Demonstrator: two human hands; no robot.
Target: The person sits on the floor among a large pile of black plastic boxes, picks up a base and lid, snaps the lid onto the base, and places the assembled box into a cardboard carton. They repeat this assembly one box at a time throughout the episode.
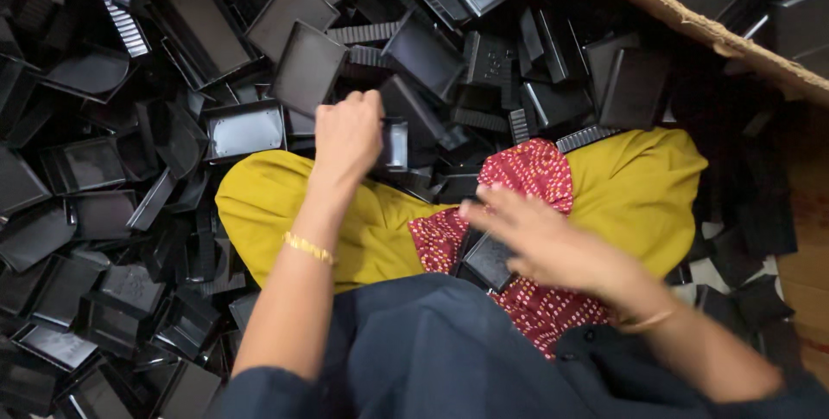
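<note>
Black moulded plastic trays (244, 130) everywhere, shallow and rectangular, some glossy, some ribbed along the edge, heaped in a loose pile across the far and left side of the scene. Frayed brown cardboard edge (717, 35) cutting across the far right corner, more black parts beyond it. Soft mustard-yellow cloth (639, 186) stretched over the knees, a red dotted fabric (531, 173) draped down the middle, dark blue sleeves (432, 350) nearest the camera.

Left hand (347, 136) reaching far out over the knee, knuckles up, fingers curled shut around a small black plastic piece with a pale inner face (395, 144), right at the near edge of the pile. Wrist straight, forearm extended, thin gold bangle (308, 249) on it.

Right hand (540, 238) blurred, lying low over the lap, fingers spread and pointing left, palm down. Resting on or just above a small black rectangular tray (490, 261) sitting on the red fabric in the lap; whether gripped or only touched, cannot tell through the blur. Forearm angled in from the near right.
</note>
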